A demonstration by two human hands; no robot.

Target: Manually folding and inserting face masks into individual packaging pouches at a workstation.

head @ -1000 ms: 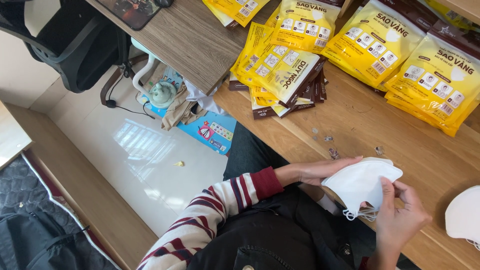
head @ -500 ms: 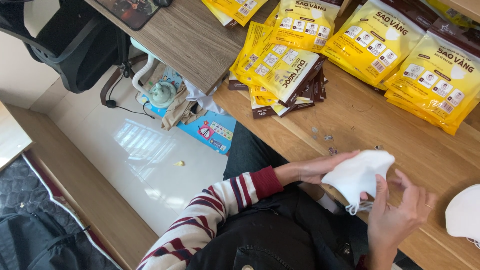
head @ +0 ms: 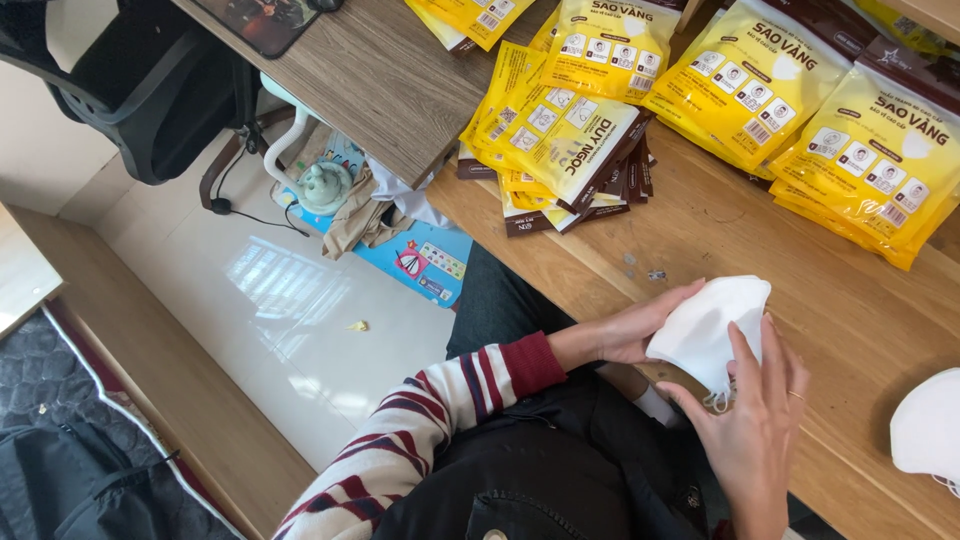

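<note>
Both hands clasping white face mask, left hand fingertips hidden beneath, right hand overlapping

bare wood is lying open on the wooden table between the hands and the packets, with only a few small scraps sitting on it. a fanned stack of yellow packets is blocking the way to the upper left, and large yellow bags are closing off the far edge. a white mask is crowding the right edge, near the right hand. the left hand is hanging over the near table edge.
</note>
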